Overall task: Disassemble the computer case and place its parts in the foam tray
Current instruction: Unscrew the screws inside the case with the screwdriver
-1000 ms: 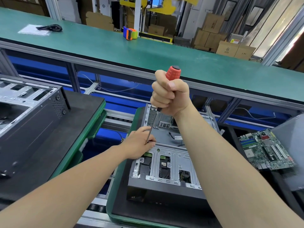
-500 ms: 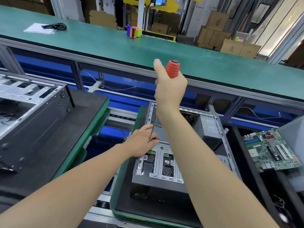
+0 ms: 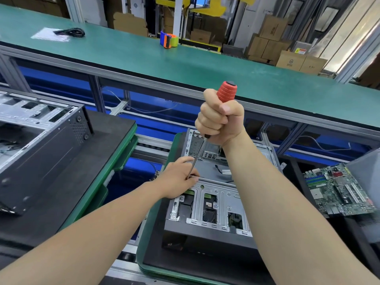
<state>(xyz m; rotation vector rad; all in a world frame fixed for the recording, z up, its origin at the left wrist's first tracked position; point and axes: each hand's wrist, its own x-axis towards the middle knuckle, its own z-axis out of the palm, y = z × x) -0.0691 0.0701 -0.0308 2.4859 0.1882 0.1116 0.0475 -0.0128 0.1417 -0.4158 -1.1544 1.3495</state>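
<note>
Computer case (image 3: pixel 213 204): where did it lie at this moment? — Student

It lay open side up on a green-edged pallet (image 3: pixel 152 233), straight ahead of the person, drive cage nearest the camera. A motherboard (image 3: pixel 337 190) already rested to the right on a dark tray (image 3: pixel 298 179), probably the foam tray, which stood just beside the case. — Instructor

And the hands? — Student

The right hand (image 3: pixel 221 118) was wrapped as a full fist round the red handle of the screwdriver (image 3: pixel 227 91), whose shaft slanted down and to the left. The left hand (image 3: pixel 178 182) rested at the cage's far left corner, fingers pinching the shaft close to its tip. The tip and any screw were hidden beneath those fingers. — Instructor

What had just changed? — Student

Half a second before, the right hand had loosened, palm turned and one finger raised beside the handle. A full second before, it had been a fist, as now. The left hand had kept its place throughout. Fist, release, fist again read as one cycle of turning, so a fastener at that corner was probably being backed out. — Instructor

Consequence for the task? — Student

The cage remained seated in the case, and no further part had reached the tray. How many turns remained could not be told. — Instructor
</note>
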